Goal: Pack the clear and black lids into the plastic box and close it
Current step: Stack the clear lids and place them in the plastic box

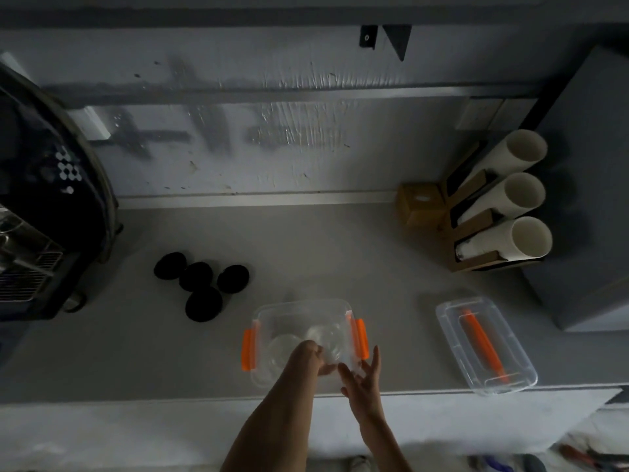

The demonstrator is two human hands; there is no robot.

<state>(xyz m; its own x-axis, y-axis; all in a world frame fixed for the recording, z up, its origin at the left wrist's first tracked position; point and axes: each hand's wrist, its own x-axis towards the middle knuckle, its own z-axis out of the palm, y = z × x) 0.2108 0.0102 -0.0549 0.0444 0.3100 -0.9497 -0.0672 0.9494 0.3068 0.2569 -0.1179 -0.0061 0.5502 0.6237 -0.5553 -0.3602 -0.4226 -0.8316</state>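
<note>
machine [41,212]: far left of counter [136,352], dark, not part of job.
black lids [200,284]: four, bunched on counter left of box, none packed yet.
box [303,335]: centre, near front edge, open, orange clips flipped out both sides; clear lids [289,342] inside, count unclear (blurred).
left hand [315,357]: reaching into box's near side, fingers curled on what looks like a clear lid; grip not certain.
right hand [362,383]: at box's near right corner, fingers spread, holding nothing.
box cover [486,345]: right of box, well apart, lying flat, orange handle.
cups [510,199]: three stacks in holder, far right.
progress: approx. halfway by my read; clear lids in or going in, black lids + cover + clips still to do.
</note>
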